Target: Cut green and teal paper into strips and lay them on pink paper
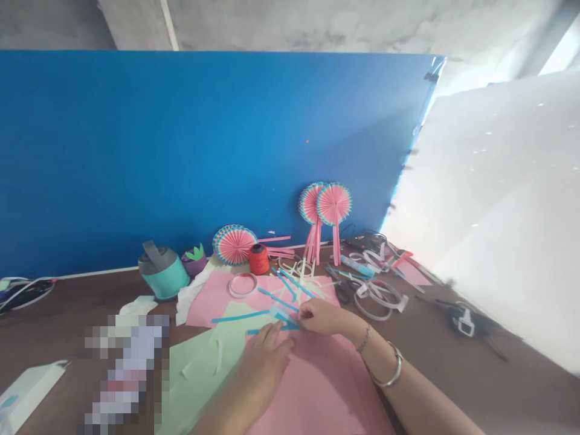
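My left hand (268, 357) lies with its fingers extended on a large sheet of pink paper (321, 383), fingertips beside a narrow blue paper strip (252, 331) along the sheet's far edge. My right hand (319, 316) is closed in a pinch at the strip's right part; what sits between the fingertips is hidden. A clear, shiny piece that looks like tape (276, 311) lies just beyond the fingers. Another blue strip (235, 317) crosses the green paper (199, 362) to the left. More blue and pale strips are scattered behind, over a second pink sheet (203, 299).
Pleated pink paper fans (334, 204) lean on the blue panel (181, 139), and another fan (235, 244) rests farther left. Behind the hands are a red thread spool (258, 260), a tape roll (242, 284), scissors (341, 289) and coiled white strips (380, 300). A teal container (167, 279) stands left.
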